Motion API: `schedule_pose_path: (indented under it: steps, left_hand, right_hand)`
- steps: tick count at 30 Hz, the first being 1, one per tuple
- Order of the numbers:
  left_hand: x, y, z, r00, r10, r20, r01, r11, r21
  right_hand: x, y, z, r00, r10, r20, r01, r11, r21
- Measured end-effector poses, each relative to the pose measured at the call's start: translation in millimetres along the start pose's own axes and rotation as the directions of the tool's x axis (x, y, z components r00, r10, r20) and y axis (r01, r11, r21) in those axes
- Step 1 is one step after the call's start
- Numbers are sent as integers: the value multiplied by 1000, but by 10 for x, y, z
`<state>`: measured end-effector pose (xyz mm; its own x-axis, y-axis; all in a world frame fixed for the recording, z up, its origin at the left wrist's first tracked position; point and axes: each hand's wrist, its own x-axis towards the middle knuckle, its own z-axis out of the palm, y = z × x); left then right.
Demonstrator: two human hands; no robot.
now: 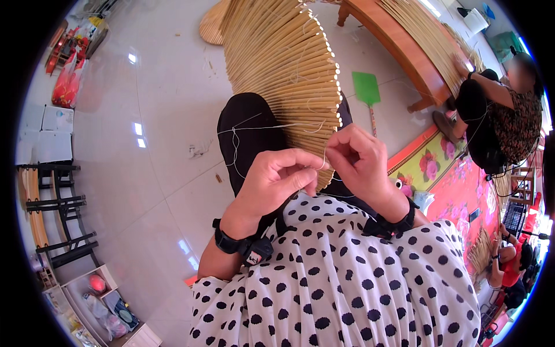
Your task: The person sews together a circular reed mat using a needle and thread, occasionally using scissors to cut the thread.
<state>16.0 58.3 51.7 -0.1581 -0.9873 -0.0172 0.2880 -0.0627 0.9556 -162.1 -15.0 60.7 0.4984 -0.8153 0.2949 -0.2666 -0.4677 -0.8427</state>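
Note:
A long mat of thin bamboo rods (277,52), their pale cut ends along its right edge, lies between and over my dark-trousered knees (243,115). Pale thread (236,144) crosses my left knee and the rods. Near the mat's lower end, my left hand (283,176) has its fingers curled and closed on the thread. Just right of it, my right hand (352,162) pinches a strand of the same thread between thumb and forefinger. My lap is covered by white cloth with black dots (347,277).
An orange-brown wooden bench (393,40) with rods, a green swatter (365,87) and floral sheeting (433,162) are at right. Two other people (503,115) (509,263) sit there. Red bags (66,81), folding frames (55,208) and boxes (52,139) line the left side.

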Motion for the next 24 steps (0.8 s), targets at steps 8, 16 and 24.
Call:
schedule_pose_path:
  steps: [8, 16, 24]
  left_hand:
    - [85, -145, 47, 916, 385, -117, -297, 844, 447]
    - [157, -242, 36, 763, 630, 145, -367, 237, 899]
    - [135, -291, 60, 716, 698, 19, -431, 421, 798]
  right_hand:
    - [-26, 88, 105, 960, 256, 115, -277, 808, 520]
    - [-29, 118, 133, 965, 241, 98, -260, 917, 304]
    - [-18, 27, 96, 952, 267, 148, -301, 903, 307]
